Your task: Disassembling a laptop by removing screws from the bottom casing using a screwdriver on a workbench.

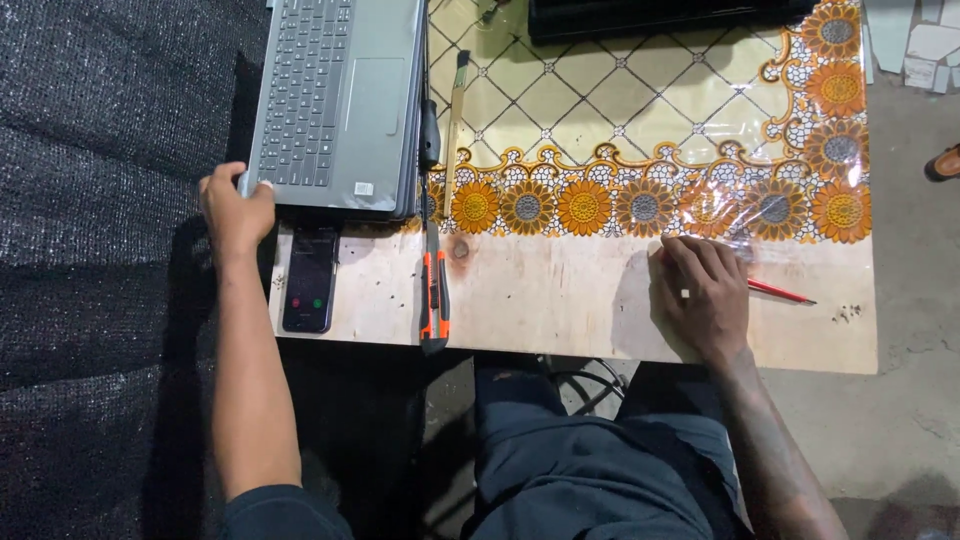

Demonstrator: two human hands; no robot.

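The person's dark trousers [590, 470] fill the bottom of the view, with both forearms reaching up to a bare wooden table [560, 300]. The left hand [235, 210] curls its fingers over the near left corner of a grey laptop [335, 100], gripping it at the table's left edge; a dark phone [310, 278] lies just beside and below that corner. The right hand [705, 295] lies palm down on the wood with fingers loosely together, resting over a red pencil [785, 293] whose point sticks out to the right; whether the fingers actually pinch the pencil I cannot tell. Its fingertips touch the lower edge of a clear sunflower-patterned sheet [640, 120] that covers the far part of the table. An orange utility knife [434, 295] lies untouched between the hands. The sheet looks uncut and no drawn line shows, so the work appears to be at an early stage.
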